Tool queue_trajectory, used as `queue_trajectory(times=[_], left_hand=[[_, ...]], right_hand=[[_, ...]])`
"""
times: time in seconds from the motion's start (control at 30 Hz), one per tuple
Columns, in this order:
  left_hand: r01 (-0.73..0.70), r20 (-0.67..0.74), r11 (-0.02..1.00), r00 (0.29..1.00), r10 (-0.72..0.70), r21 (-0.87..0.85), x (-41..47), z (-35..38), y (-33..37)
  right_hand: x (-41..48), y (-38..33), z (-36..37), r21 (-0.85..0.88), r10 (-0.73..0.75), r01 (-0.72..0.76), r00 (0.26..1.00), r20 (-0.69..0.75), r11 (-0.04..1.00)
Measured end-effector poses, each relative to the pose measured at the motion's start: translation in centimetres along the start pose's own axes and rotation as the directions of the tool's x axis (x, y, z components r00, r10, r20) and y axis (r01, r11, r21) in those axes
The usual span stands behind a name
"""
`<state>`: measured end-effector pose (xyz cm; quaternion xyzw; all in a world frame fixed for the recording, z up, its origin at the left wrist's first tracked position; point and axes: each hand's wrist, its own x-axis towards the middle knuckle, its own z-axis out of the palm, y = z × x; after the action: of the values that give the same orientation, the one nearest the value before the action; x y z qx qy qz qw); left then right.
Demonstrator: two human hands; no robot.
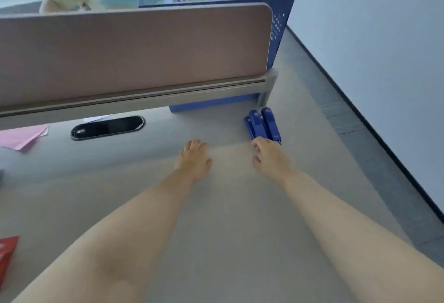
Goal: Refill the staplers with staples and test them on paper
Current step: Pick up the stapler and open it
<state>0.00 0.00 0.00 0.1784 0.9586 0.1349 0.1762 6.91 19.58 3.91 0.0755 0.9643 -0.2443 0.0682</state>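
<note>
Two blue staplers (263,123) lie side by side on the grey desk (216,218), close to the divider's right end. My right hand (270,157) reaches toward them, its fingertips touching their near ends, fingers apart and curled. My left hand (195,158) rests palm down on the desk to the left of the staplers, holding nothing. A sheet of pink paper (22,138) lies at the far left under the divider. No staples show clearly.
A brown desk divider (134,52) on a grey rail blocks the far side. A black cable slot (108,127) sits below it. A blue file rack (280,23) stands behind. A red box (7,257) is at the left edge. A person stands beyond the divider.
</note>
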Motion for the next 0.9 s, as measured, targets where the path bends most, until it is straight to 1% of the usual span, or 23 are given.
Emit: queue_trajectory(times=[0.03,0.1,0.23,0.3,0.37,0.43,0.53,0.63,0.77,0.9], left_hand=[[0.011,0.039,0.999,0.999,-0.013,0.036,0.4,0.8,-0.3],[0.019,0.036,0.998,0.999,-0.021,0.059,1.2,2.3,-1.0],[-0.008,-0.048,0.991,0.999,0.014,0.132,1.5,4.7,-2.3],[-0.012,-0.1,0.99,0.995,0.026,0.14,1.5,4.7,-2.6],[-0.029,-0.109,0.991,0.993,0.043,0.127,1.6,4.7,-2.8],[-0.026,-0.117,0.992,0.992,0.04,0.124,1.6,4.9,-2.9],[-0.024,-0.131,0.993,0.991,0.039,0.116,1.6,5.1,-3.0],[-0.025,-0.128,0.993,0.991,0.04,0.119,1.7,5.1,-3.2],[-0.021,-0.14,0.997,0.99,0.032,0.08,1.7,5.1,-3.3],[-0.032,-0.149,0.999,0.988,0.038,0.044,1.7,5.1,-3.5]], right_hand=[[0.3,0.4,0.5,-0.03,0.008,-0.008,1.0,0.005,1.0],[1.1,1.0,1.3,-0.092,0.012,-0.012,1.0,-0.008,0.996],[3.0,1.9,2.4,-0.154,0.024,-0.03,0.999,-0.038,0.988],[4.4,2.1,2.6,-0.188,0.02,-0.037,0.996,-0.091,0.982],[5.6,2.1,2.7,-0.211,0.046,-0.073,0.99,-0.131,0.975],[6.7,1.8,2.9,-0.201,0.087,-0.115,0.986,-0.143,0.973],[7.8,1.5,3.3,-0.137,0.153,-0.174,0.977,-0.149,0.975],[8.8,1.4,3.5,-0.111,0.19,-0.209,0.968,-0.161,0.971],[9.9,1.5,3.5,-0.068,0.255,-0.266,0.957,-0.137,0.962],[10.2,1.1,3.9,-0.098,0.239,-0.253,0.962,-0.133,0.963]])
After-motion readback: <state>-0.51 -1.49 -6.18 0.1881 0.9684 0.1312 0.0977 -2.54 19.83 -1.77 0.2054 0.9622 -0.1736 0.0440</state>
